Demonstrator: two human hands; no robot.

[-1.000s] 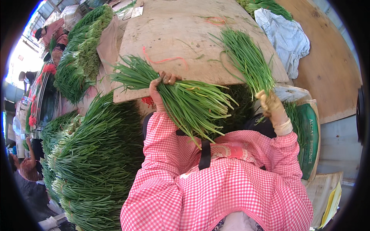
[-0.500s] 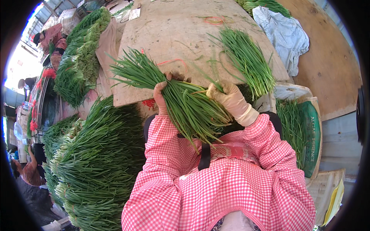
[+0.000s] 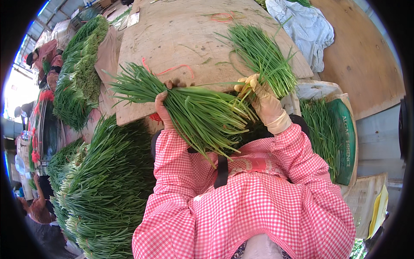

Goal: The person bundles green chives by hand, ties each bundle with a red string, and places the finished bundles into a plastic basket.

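Observation:
A thick bunch of green garlic chives (image 3: 200,114) lies slantwise before me, leaf tips to the left and pale stem ends to the right. My left hand (image 3: 163,105) is closed around its middle, with darkened fingertips showing on the far side. At the stem ends, my right hand (image 3: 266,105), in a cream glove, pinches a few yellowish chive leaves (image 3: 245,91). One long green blade stretches from there across the top of the bunch. Just beyond the right hand, a loose pile of chives (image 3: 263,56) rests on the wooden board (image 3: 159,43).
Red ties (image 3: 179,67) lie on the board. A tall heap of chives (image 3: 108,185) stands at my left. On the right are a crate (image 3: 317,88) of chives with a green sack (image 3: 346,142) and a pale crumpled cloth (image 3: 302,30). Other people (image 3: 47,60) work at far left.
My right hand has turned upward and now pinches yellowish leaves at the stem ends. The bunch in my left hand has tilted flatter. The whole view has shifted slightly.

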